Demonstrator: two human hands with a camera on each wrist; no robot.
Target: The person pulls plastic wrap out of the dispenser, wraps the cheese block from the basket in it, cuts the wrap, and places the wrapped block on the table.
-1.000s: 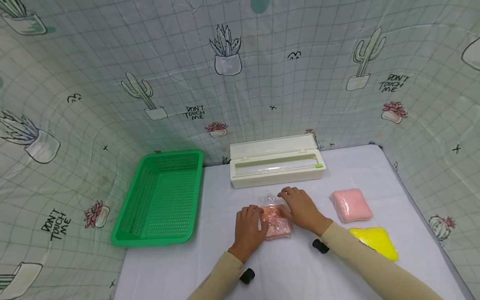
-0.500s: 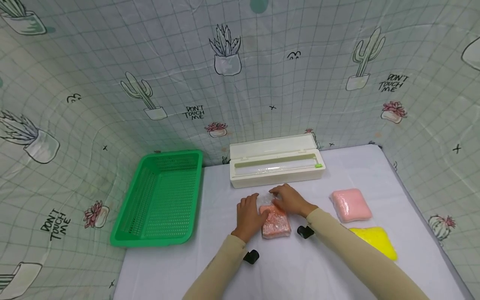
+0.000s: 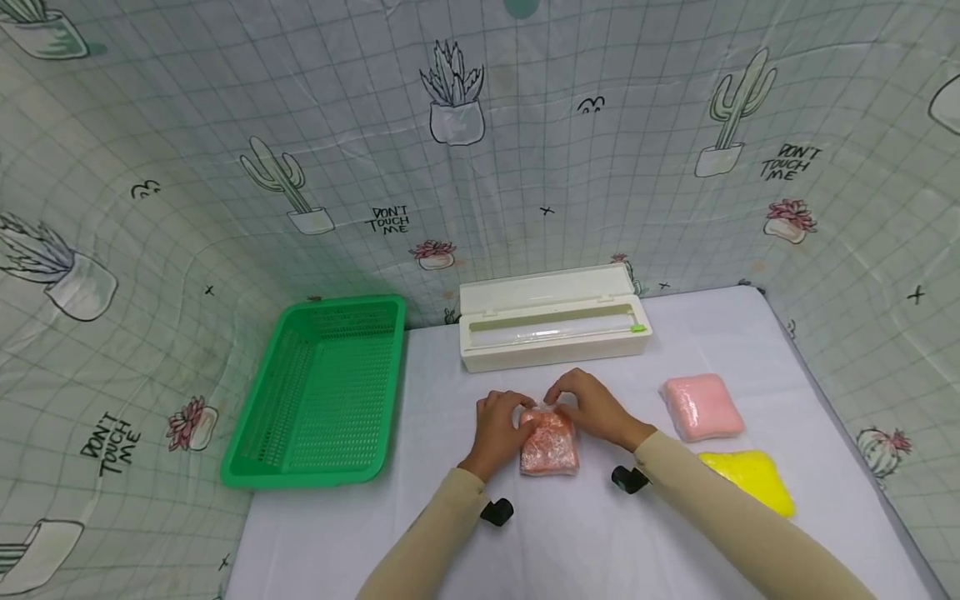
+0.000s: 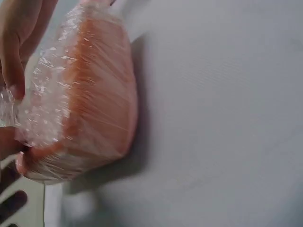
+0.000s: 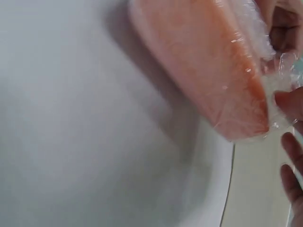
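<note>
An orange-pink block (image 3: 549, 454) wrapped in clear cling film lies on the white table between the two hands. Creased, glossy film (image 4: 49, 94) covers its top in the left wrist view. At the block's far left corner, the left hand (image 3: 495, 429) pinches the film with bent fingers, its thumb over the block's edge. The right hand (image 3: 596, 408) does likewise at the far right corner. Loose film (image 5: 284, 71) bunches by the fingers in the right wrist view. Both index fingers point inward and nearly meet above the far edge.
Behind the hands stands a white cling film dispenser (image 3: 555, 354), lid raised, roll inside. A green plastic basket (image 3: 393, 392) is at left. To the right lie a pink wrapped block (image 3: 703, 407) and a yellow one (image 3: 750, 482), partly behind the right sleeve. Patterned cloth (image 3: 525, 183) hangs around the table.
The right hand has moved left to the block's far edge, and the left hand's fingers have bent inward. Film that stuck out beyond the far edge is now gathered in close to the block.
</note>
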